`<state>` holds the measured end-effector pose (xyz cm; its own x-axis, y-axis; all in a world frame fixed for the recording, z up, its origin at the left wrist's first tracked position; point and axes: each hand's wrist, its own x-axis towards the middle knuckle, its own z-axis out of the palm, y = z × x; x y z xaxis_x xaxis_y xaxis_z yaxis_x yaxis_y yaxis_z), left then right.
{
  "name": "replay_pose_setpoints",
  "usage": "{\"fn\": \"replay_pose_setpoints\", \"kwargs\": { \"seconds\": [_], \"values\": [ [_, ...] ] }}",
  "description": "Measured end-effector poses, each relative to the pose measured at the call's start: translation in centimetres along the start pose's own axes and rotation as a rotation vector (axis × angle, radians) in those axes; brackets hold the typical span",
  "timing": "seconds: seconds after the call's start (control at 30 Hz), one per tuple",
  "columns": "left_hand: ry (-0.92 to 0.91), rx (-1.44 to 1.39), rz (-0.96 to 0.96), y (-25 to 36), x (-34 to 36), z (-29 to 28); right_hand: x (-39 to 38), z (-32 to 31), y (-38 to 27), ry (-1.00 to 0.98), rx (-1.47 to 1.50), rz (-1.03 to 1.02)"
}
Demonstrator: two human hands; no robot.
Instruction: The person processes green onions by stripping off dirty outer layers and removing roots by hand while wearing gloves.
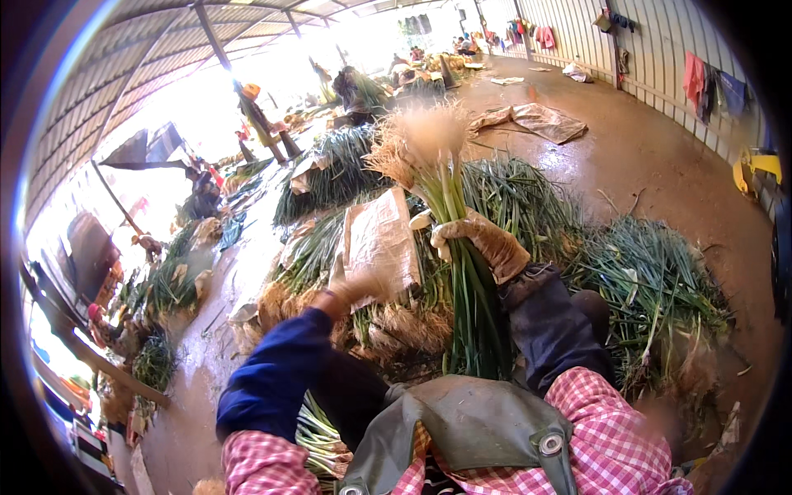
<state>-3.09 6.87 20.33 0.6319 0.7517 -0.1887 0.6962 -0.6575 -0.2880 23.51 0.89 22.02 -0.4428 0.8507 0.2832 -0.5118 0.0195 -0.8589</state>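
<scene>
**Green onions being bunched on a wet shed floor**

Brown concrete floor point(660, 157) is lying wet under a corrugated roof, with heaps of green onions point(652, 280) spreading around the worker. Gloved right hand point(483, 243) is clamping a tall bundle of green onions point(462, 272) upright, pale roots at the top — the stalks running down toward the grey apron point(478, 421). Left hand point(355, 289) is blurring in motion just beside a flat brown board point(381, 239); whether it is closed on anything I cannot tell. Judging from this, keeping the grip firm near the upper stalks and the roots level should be holding the bundle tidy — a slack grip would probably be letting stalks slide.
</scene>
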Motion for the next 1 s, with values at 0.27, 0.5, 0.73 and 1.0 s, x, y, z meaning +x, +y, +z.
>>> {"fn": "replay_pose_setpoints", "kwargs": {
  "seconds": [0.27, 0.5, 0.73, 1.0],
  "values": [
    [0.821, 0.282, 0.017, 1.4, -3.3, -7.0, 2.0, 1.0, 1.7, 0.004, 0.036, 0.076],
    [0.776, 0.575, 0.312, -2.8, -5.5, -14.2, 3.4, 8.0, 2.5, -0.091, 0.008, 0.135],
    [1.050, -0.266, -0.448, -8.4, -12.4, -7.2, 4.9, 7.9, 4.4, -0.214, -0.039, 0.227],
    [0.901, 0.015, -0.361, -7.7, -9.1, -6.7, 3.5, 12.1, 3.8, -0.199, -0.014, 0.280]
  ]
}}
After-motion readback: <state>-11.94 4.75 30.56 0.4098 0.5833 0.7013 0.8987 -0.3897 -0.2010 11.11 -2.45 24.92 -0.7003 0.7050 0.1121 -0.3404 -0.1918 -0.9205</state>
